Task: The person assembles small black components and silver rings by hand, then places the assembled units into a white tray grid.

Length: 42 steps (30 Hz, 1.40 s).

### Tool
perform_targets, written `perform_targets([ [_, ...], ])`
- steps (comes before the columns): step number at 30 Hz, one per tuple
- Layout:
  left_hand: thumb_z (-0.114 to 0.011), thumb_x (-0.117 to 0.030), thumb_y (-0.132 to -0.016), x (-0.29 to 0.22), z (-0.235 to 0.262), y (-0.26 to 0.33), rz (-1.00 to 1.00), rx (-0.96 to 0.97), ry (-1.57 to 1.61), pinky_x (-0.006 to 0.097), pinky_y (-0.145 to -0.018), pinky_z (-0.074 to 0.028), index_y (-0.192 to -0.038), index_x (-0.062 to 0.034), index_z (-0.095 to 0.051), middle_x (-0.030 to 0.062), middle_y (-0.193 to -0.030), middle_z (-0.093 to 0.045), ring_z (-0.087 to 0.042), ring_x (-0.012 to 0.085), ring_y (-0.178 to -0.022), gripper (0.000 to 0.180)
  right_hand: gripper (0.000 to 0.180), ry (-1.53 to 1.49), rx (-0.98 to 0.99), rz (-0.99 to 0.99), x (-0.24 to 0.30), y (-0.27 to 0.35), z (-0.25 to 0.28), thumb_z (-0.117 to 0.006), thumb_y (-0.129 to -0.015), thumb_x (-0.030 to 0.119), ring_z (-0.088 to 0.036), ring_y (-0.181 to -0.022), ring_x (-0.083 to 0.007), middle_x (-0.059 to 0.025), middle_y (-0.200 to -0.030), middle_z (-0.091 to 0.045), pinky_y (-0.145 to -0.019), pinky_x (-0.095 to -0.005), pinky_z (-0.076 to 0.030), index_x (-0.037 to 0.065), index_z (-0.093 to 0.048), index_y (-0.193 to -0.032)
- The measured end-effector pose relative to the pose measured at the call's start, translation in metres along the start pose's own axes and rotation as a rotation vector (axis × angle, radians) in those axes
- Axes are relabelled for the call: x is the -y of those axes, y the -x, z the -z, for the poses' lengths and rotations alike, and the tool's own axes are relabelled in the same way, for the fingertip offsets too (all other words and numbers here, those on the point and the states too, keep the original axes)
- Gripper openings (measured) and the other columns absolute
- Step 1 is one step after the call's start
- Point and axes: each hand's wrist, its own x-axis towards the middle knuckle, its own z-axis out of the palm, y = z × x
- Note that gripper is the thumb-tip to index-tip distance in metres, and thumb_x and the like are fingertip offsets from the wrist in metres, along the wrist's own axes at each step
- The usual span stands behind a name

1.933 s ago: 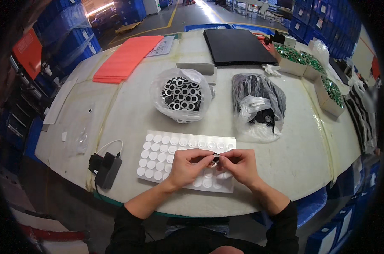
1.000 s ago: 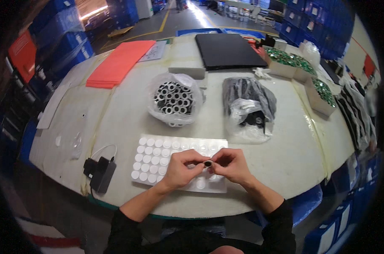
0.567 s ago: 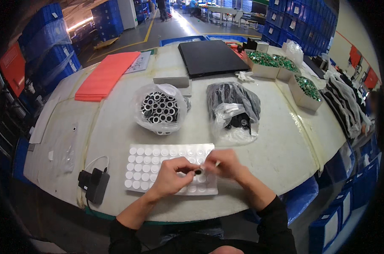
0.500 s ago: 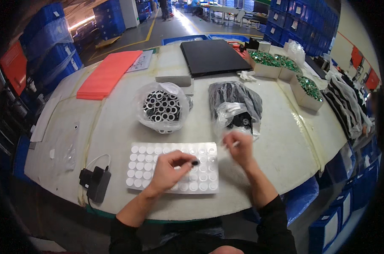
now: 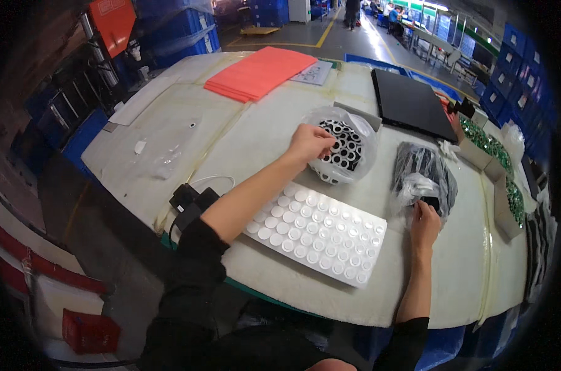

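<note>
My left hand [image 5: 311,143] is over the near left rim of a clear plastic bag [image 5: 368,154] full of black-and-white rings [image 5: 348,146]. Its fingers are pinched together, and whatever is between them cannot be made out. At the mouth of a second plastic bag [image 5: 425,162], which holds black parts [image 5: 430,201], my right hand [image 5: 424,224] has its fingertips drawn together; what they grip is hidden. Between my forearms lies a white sheet with rows of round white discs [image 5: 317,232], set at a slant.
A black adapter [image 5: 197,207] with a cable lies left of the sheet. Orange-red sheets [image 5: 259,73] and a black flat panel [image 5: 410,104] lie farther back. Open boxes of green parts [image 5: 485,143] line the right side. A small ring [image 5: 192,125] sits at far left.
My left hand went from above the disc sheet, where it held a small black round part, to the bag of rings. My right hand reached the bag of black parts. The view turned left.
</note>
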Motion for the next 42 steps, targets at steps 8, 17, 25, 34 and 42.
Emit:
perform_targets([
  [8,-0.074,-0.015,-0.069,0.009,-0.015,-0.05,-0.166,-0.323,-0.874,0.037,-0.071,-0.053,-0.081,-0.0008,-0.07,0.0176,-0.078,-0.068,-0.067,0.0287,-0.074,0.019,0.015,-0.108,-0.079,-0.074,-0.015,0.007,0.006,-0.063,-0.086,0.018,-0.062,-0.061,-0.0279,-0.0146,-0.069,-0.065,-0.059,-0.0344,-0.047,0.007,-0.069,-0.095],
  [17,-0.069,-0.018,-0.076,-0.04,0.047,0.107,-0.386,-0.014,-0.842,0.029,-0.058,-0.048,-0.083,-0.0021,-0.07,0.0106,-0.07,-0.067,-0.06,0.0164,-0.058,0.018,0.016,-0.264,0.012,-0.222,-0.024,0.002,0.017,-0.067,-0.08,0.011,-0.064,-0.067,-0.0199,-0.0129,-0.077,-0.067,-0.064,-0.0302,-0.049,-0.001,-0.065,-0.091],
  [25,-0.07,-0.017,-0.075,0.016,0.067,0.192,-0.349,0.148,-0.845,0.032,-0.063,-0.047,-0.084,-0.0035,-0.068,0.0086,-0.076,-0.065,-0.059,0.0205,-0.069,0.016,0.02,-0.241,0.008,-0.162,-0.027,0.004,0.001,-0.07,-0.076,0.008,-0.063,-0.066,-0.0187,-0.0121,-0.078,-0.067,-0.066,-0.0285,-0.049,-0.001,-0.063,-0.094],
  [34,-0.07,-0.023,-0.074,0.03,0.053,0.187,-0.369,0.243,-1.078,0.038,-0.072,-0.046,-0.085,-0.0051,-0.065,0.0089,-0.08,-0.059,-0.057,0.0277,-0.082,0.022,0.014,-0.403,0.091,-0.355,-0.03,0.009,0.007,-0.07,-0.078,0.008,-0.062,-0.072,-0.0143,-0.0089,-0.081,-0.068,-0.065,-0.0258,-0.048,0.0,-0.068,-0.089],
  [42,-0.071,-0.019,-0.076,0.027,0.061,0.204,-0.438,0.319,-1.014,0.038,-0.07,-0.047,-0.085,-0.0045,-0.064,0.0075,-0.081,-0.059,-0.058,0.0264,-0.08,0.018,0.01,-0.529,-0.095,-0.215,-0.016,0.007,0.014,-0.069,-0.081,0.006,-0.052,-0.065,-0.0073,-0.0022,-0.074,-0.06,-0.062,-0.0201,-0.044,0.001,-0.069,-0.09],
])
